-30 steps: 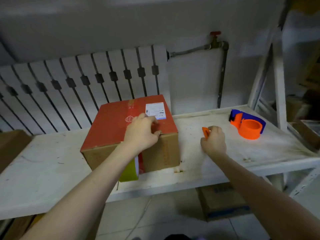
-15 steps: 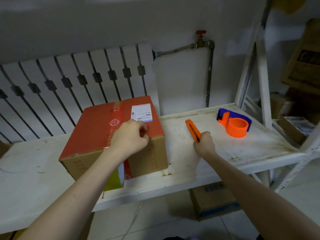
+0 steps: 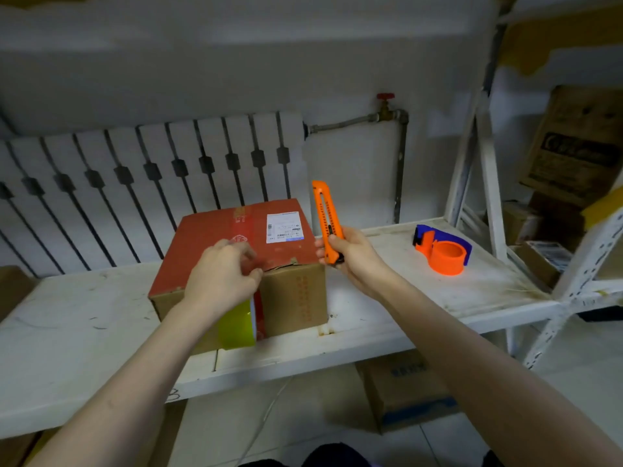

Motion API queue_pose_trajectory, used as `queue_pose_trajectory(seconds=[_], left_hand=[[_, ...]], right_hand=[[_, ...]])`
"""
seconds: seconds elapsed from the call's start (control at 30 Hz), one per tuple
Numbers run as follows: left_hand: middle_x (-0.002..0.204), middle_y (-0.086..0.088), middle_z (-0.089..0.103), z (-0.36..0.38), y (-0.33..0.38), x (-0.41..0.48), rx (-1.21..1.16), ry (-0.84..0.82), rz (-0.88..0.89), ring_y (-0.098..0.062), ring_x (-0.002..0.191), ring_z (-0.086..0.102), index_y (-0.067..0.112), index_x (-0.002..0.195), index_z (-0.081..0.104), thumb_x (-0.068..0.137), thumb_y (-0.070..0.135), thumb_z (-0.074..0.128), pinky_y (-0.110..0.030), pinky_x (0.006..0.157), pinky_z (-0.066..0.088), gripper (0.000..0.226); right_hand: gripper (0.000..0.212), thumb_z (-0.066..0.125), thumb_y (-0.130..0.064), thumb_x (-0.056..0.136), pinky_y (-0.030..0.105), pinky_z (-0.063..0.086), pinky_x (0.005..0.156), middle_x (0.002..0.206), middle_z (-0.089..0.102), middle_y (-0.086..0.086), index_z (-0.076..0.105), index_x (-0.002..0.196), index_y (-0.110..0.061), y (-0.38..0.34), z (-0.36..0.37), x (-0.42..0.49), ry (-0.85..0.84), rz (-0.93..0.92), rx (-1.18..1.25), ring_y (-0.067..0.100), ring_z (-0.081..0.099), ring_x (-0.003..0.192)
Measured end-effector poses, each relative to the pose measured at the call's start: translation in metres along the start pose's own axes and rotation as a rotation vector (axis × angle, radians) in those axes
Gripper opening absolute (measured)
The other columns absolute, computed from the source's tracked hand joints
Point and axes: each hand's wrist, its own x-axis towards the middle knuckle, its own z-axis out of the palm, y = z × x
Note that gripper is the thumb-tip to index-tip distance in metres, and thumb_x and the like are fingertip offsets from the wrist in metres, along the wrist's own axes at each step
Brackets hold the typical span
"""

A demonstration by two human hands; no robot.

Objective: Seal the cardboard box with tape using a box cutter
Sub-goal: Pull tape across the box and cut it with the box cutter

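Sitting on shelf (image 3: 438,298), box (image 3: 242,251) with tape roll (image 3: 236,323) hanging at front, left hand (image 3: 222,281) pinching tape at top edge, right hand (image 3: 354,254) clamping cutter (image 3: 326,217) upright beside it; risking nicked left fingers (image 3: 251,274) if blade slipping near pinch.

1 head-worn camera looks forward and down, close over the white shelf (image 3: 387,328), edges seemingly warped.
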Motion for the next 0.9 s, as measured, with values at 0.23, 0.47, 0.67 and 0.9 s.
queue_pose_trajectory(seconds=[0.23, 0.47, 0.67, 0.9], left_hand=[[0.098, -0.003, 0.055, -0.012, -0.026, -0.026, -0.002, 0.046, -0.052, -0.029, 0.104, 0.055, 0.021, 0.107, 0.063, 0.08, 0.03, 0.066, -0.039, 0.084, 0.049, 0.028], [0.107, -0.006, 0.061, -0.006, -0.041, -0.032, -0.059, 0.061, -0.173, -0.027, 0.102, 0.058, 0.019, 0.109, 0.059, 0.084, 0.04, 0.061, -0.034, 0.076, 0.046, 0.033], [0.094, -0.003, 0.064, 0.011, -0.046, -0.032, -0.122, -0.021, -0.264, -0.024, 0.085, 0.06, 0.017, 0.099, 0.054, 0.087, 0.051, 0.052, -0.035, 0.069, 0.051, 0.037], [0.072, 0.0, 0.054, 0.014, -0.038, -0.029, -0.155, -0.082, -0.316, -0.023, 0.073, 0.053, 0.016, 0.093, 0.05, 0.092, 0.043, 0.048, -0.03, 0.054, 0.034, 0.028]], right_hand=[[0.027, 0.036, -0.008, 0.099, 0.021, 0.051, 0.06, 0.08, 0.059, 0.006, 0.046, 0.123, 0.001, 0.003, 0.032, -0.004, -0.062, 0.011, -0.193, 0.012, 0.057, 0.067], [0.022, 0.036, -0.011, 0.1, 0.026, 0.05, 0.064, 0.079, 0.059, 0.006, 0.047, 0.116, -0.002, 0.01, 0.054, -0.002, -0.053, 0.059, -0.285, 0.014, 0.056, 0.066], [0.017, 0.036, -0.014, 0.1, 0.018, 0.051, 0.055, 0.075, 0.058, 0.005, 0.052, 0.101, -0.007, 0.015, 0.065, -0.003, -0.064, 0.044, -0.387, 0.013, 0.055, 0.062], [0.022, 0.039, -0.02, 0.099, 0.023, 0.048, 0.055, 0.07, 0.058, 0.004, 0.051, 0.081, -0.018, 0.022, 0.069, -0.002, 0.008, 0.061, -0.478, 0.014, 0.054, 0.057]])
